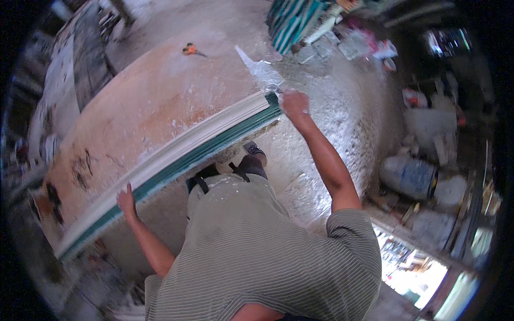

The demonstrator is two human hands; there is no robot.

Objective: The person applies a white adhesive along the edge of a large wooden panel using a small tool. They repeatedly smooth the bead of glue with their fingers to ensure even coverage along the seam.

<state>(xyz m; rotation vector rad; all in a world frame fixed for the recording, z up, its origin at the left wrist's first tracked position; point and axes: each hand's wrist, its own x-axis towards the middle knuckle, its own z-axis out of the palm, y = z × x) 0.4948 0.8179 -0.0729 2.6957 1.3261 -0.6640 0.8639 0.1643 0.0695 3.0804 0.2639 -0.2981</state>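
A long white moulding strip (195,133) lies along the near edge of a big board, with a ridged green strip (214,140) running alongside it. My left hand (126,202) rests on the strips toward their left end, one digit stretched out and the others partly hidden. At the far right end, my right hand (295,104) is closed beside the green strip's tip. Something small and shiny shows by its fingers, too blurred to name. Just beyond that hand lies a crumpled clear plastic sheet (262,74).
Orange-handled scissors (190,49) lie on the worn, stained board (144,101). A green striped bag (292,24) and scattered scraps are at the back. A large plastic container (408,175) and clutter line the right side. My shoe (255,152) shows below the board's edge.
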